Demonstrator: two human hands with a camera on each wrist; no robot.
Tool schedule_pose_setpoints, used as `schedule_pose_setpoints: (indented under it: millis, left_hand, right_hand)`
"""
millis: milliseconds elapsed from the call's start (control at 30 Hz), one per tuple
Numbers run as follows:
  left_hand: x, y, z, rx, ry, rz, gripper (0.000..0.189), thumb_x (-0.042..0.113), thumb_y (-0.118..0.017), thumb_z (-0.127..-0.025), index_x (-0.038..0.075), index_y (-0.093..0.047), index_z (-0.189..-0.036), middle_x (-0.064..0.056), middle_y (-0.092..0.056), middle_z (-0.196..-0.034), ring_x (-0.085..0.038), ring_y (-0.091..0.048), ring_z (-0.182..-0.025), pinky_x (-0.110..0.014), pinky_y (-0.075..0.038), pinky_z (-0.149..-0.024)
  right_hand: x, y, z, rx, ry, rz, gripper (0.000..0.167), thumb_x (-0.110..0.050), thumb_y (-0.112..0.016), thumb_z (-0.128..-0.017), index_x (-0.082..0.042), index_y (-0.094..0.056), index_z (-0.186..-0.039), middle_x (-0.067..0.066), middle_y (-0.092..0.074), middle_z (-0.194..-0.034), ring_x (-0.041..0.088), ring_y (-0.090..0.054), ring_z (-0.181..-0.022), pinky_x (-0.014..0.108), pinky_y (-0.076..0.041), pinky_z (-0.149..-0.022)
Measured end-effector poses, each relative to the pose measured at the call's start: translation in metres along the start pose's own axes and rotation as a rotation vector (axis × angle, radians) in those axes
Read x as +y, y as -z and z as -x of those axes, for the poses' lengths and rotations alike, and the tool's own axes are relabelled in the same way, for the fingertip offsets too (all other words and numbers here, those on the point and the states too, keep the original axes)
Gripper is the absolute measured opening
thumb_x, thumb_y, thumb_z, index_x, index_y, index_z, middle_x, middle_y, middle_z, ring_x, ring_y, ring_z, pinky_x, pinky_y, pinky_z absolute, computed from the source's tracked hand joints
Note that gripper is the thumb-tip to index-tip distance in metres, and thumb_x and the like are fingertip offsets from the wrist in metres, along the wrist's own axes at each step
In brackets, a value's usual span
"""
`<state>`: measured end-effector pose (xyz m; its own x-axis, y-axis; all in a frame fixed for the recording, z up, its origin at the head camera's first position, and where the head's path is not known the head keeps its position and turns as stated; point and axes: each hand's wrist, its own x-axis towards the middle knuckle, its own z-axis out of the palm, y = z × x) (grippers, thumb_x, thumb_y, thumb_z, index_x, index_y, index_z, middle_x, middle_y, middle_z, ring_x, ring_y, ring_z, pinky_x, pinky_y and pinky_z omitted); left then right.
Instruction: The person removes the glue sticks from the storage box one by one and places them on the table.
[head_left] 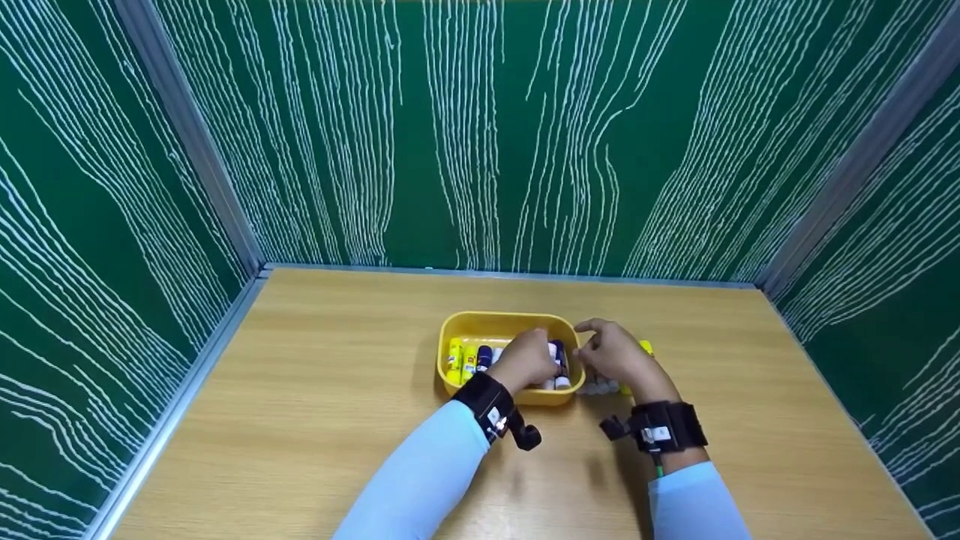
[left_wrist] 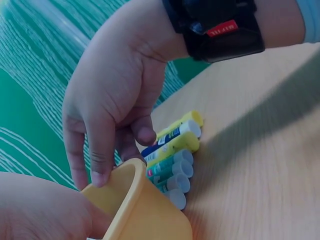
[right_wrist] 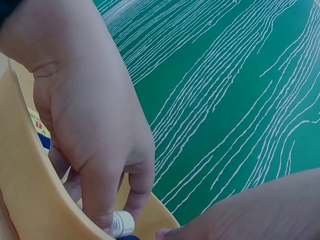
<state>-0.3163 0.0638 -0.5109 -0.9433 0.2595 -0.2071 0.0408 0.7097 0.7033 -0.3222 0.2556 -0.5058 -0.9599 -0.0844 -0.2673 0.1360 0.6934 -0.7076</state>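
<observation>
My left hand (head_left: 527, 358) reaches down into a yellow plastic bin (head_left: 480, 321). In the right wrist view its thumb and a finger pinch a white-ended glue stick (right_wrist: 123, 223) near the bin's wall; the rest of that stick is hidden. Yellow glue sticks (head_left: 454, 361) and dark blue ones (head_left: 484, 358) lie in a row inside the bin. My right hand (head_left: 616, 351) is at the bin's right rim, thumb and index finger extended over it, the other fingers loosely bent and holding nothing. Just outside that rim, below the right hand, more glue sticks (left_wrist: 172, 167) lie side by side.
The bin stands on a wooden table (head_left: 315, 390). Green panels (head_left: 517, 150) with wavy white lines rise behind and on both sides, joined by grey metal posts (head_left: 187, 127). Black straps (head_left: 667, 426) circle both wrists.
</observation>
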Motion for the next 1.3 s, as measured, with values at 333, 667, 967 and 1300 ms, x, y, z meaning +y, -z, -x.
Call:
schedule_pose_setpoints:
  millis: [333,667,967,1300]
  left_hand:
    - [-0.015,0.029,0.005,0.097,0.099,0.225,0.054,0.025,-0.084,-0.105,0.016,-0.065,-0.154,-0.009,-0.075,-0.125,-0.019,-0.07,-0.078,-0.033,-0.063,-0.066]
    - [-0.044,0.07,0.023,0.18,0.066,0.296,0.057,0.022,-0.083,-0.104,0.017,-0.063,-0.157,-0.008,-0.075,-0.124,-0.02,-0.076,-0.101,-0.034,-0.069,-0.084]
    - [-0.063,0.105,0.035,0.233,0.1,0.293,0.055,0.024,-0.079,-0.107,0.019,-0.062,-0.159,-0.008,-0.073,-0.127,-0.025,-0.074,-0.112,-0.041,-0.069,-0.097]
    - [-0.084,0.124,0.041,0.282,0.177,0.305,0.052,0.024,-0.079,-0.109,0.02,-0.063,-0.158,-0.009,-0.069,-0.125,-0.027,-0.071,-0.109,-0.037,-0.069,-0.095]
  right_hand:
    - [0.0,0.002,0.002,-0.015,0.005,-0.003,0.057,-0.011,-0.072,-0.109,-0.004,-0.056,-0.163,0.01,-0.071,-0.093,0.022,-0.067,-0.075,0.036,-0.06,-0.068]
    - [-0.001,0.001,0.003,-0.011,-0.036,-0.015,0.058,-0.013,-0.072,-0.11,-0.008,-0.054,-0.165,0.012,-0.07,-0.097,0.026,-0.069,-0.078,0.04,-0.063,-0.072]
    - [-0.005,0.001,0.002,-0.01,-0.057,0.007,0.058,-0.015,-0.072,-0.11,-0.012,-0.054,-0.166,0.013,-0.071,-0.099,0.027,-0.068,-0.081,0.041,-0.063,-0.076]
    - [-0.003,0.0,0.002,-0.005,-0.04,0.007,0.057,-0.013,-0.072,-0.11,-0.009,-0.055,-0.165,0.014,-0.072,-0.103,0.026,-0.07,-0.081,0.04,-0.064,-0.074]
